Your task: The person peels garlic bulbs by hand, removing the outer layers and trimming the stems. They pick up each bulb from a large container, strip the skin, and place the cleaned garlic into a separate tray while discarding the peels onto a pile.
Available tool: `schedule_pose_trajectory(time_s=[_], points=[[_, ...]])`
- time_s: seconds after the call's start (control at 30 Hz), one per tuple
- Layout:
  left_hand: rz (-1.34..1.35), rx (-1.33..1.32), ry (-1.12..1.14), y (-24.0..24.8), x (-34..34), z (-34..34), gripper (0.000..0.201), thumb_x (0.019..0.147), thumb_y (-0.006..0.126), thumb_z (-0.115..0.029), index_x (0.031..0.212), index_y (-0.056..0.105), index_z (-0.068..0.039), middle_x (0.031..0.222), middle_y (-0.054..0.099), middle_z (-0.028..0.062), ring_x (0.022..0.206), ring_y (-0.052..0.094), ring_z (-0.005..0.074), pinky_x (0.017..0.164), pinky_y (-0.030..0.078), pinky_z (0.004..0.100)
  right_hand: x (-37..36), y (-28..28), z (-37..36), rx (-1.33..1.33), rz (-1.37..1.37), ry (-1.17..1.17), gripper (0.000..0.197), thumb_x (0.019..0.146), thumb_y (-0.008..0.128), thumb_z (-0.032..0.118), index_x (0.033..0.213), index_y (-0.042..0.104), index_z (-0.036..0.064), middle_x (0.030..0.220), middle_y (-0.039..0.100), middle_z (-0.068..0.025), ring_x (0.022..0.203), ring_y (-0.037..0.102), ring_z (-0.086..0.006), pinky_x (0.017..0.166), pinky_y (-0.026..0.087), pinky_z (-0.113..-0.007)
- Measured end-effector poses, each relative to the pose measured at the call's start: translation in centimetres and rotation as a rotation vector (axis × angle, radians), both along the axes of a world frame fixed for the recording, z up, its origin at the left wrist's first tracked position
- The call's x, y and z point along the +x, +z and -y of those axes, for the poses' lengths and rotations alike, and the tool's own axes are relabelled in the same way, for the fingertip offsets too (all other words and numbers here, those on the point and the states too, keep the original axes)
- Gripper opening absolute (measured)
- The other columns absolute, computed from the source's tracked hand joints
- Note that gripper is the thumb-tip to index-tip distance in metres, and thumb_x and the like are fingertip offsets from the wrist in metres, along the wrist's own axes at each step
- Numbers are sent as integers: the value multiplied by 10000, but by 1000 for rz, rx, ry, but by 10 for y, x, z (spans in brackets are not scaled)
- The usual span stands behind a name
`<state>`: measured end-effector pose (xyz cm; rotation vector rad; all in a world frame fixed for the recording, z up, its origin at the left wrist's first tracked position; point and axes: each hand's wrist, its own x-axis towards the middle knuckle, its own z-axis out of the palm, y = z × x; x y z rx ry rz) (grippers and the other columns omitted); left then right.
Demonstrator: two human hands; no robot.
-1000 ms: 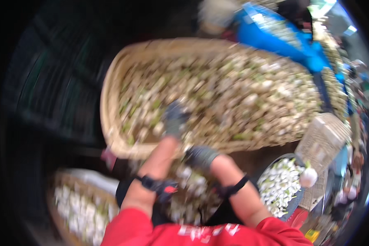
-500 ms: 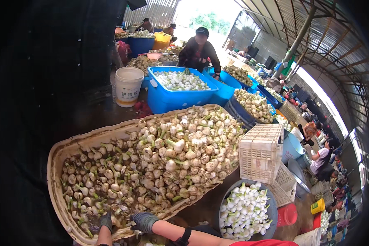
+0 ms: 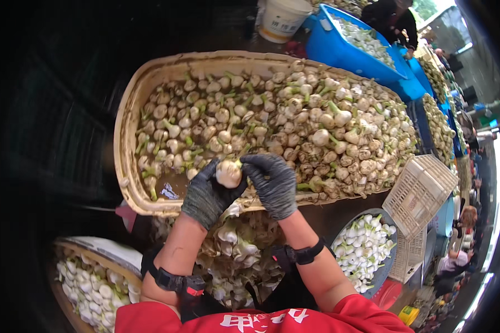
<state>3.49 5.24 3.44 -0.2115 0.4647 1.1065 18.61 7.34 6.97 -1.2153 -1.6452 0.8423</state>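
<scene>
- Bare water (image 3: pixel 170 190) is showing in the near-left corner of the tub (image 3: pixel 129 127), giving room beside the left hand (image 3: pixel 214 191).
- Piled garlic (image 3: pixel 344 133) is lying beyond the right hand (image 3: pixel 269 183), blocking a low rightward sweep.
- The near rim (image 3: pixel 150 208) is running beneath both wrists.
- A narrow gap is separating the right forearm (image 3: pixel 319 272) from the basin (image 3: pixel 384 272); crates (image 3: pixel 420 195) are standing beyond.

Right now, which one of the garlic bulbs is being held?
The pale bulb in the left hand, with the right hand at its stem; the bulbs in the large tub lie loose, unheld.
</scene>
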Motion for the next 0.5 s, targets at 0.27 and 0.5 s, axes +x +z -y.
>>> schedule_pose_trajectory(time_s=[0.27, 0.5], points=[[-193, -70, 180, -15, -13, 21, 309, 900, 542, -220, 1092, 484, 15, 1036, 552, 158, 948, 570, 272, 794, 529, 410, -22, -6, 25, 142, 276, 20, 157, 709, 703, 77, 865, 691, 80, 800, 647, -81, 679, 630, -219, 608, 500, -295], [-470, -56, 183, -3, -2, 23, 194, 858, 604, -184, 991, 552, -52, 934, 561, 69, 855, 578, 185, 740, 540, 368, -18, -12, 27, 171, 433, -8, 123, 702, 696, 99, 821, 667, 98, 783, 635, -70, 655, 623, -239, 590, 496, -314]])
